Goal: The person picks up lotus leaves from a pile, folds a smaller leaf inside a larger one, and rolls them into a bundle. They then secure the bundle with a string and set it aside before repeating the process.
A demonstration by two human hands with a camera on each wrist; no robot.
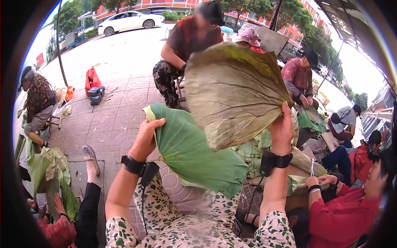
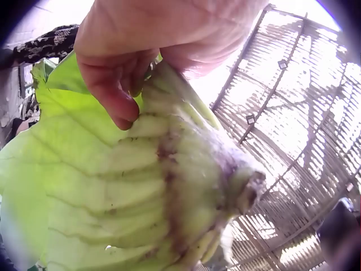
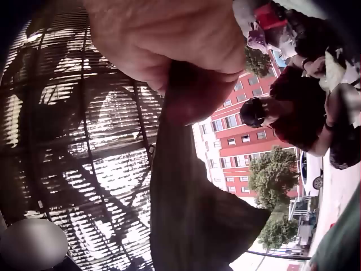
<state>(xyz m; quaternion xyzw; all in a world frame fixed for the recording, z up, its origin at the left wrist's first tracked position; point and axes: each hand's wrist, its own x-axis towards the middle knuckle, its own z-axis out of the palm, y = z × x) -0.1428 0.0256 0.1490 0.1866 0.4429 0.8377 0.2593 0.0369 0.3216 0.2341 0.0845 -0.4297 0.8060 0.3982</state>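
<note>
A green lotus leaf (image 1: 202, 155) spreads below my left hand (image 1: 144, 138), which pinches it by the edge between thumb and fingers. Seen from the left wrist, the pale veined underside of that leaf (image 2: 107, 192) fills the lower left, with a thick stalk stub (image 2: 246, 189) at the right. My right hand (image 1: 283, 130) holds up a dry, brownish lotus leaf (image 1: 235, 93) by its gathered lower right corner. It overlaps the green leaf in the head view. From the right wrist, the dry leaf (image 3: 186, 209) hangs dark from my right hand (image 3: 175, 39).
More leaves (image 1: 258, 159) are piled beyond my right forearm. Several people sit around, one facing me (image 1: 190, 41) and one in red (image 1: 347, 206) close on my right. A red bag (image 1: 92, 80) and dark boxes (image 1: 96, 95) stand on the paving (image 1: 124, 103). A white car (image 1: 131, 21) is parked behind.
</note>
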